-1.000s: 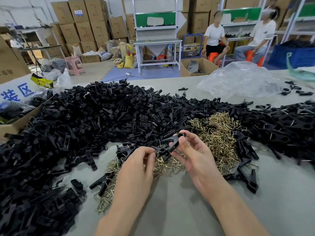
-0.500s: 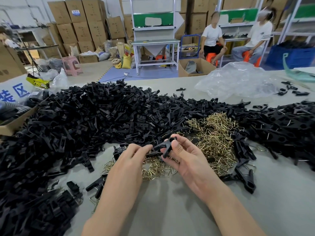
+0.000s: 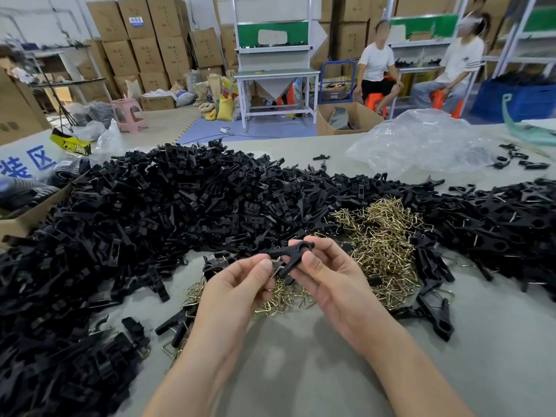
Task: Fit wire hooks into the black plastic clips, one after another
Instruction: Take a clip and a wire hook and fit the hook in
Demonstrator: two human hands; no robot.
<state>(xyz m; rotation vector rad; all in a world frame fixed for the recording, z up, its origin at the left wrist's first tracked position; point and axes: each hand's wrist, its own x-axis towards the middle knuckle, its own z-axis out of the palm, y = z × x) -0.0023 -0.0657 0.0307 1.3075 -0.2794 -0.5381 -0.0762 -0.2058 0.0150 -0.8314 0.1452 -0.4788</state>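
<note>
Grey table [image 3: 301,371], heaped at left with loose black clips [image 3: 135,221]. Left hand [image 3: 240,284] pinches what looks like a wire hook [image 3: 276,261] against the held clip [image 3: 290,254]. Right hand [image 3: 331,281] grips that clip, thumb and fingers clamped. Spare brass hooks [image 3: 388,245] lie heaped at right. Likely risk: a misaligned hook seats crooked or springs off into the heap.

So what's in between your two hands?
A black plastic clip: the right hand grips it, and the left hand pinches a wire hook against its end. The head view shows it.
</note>
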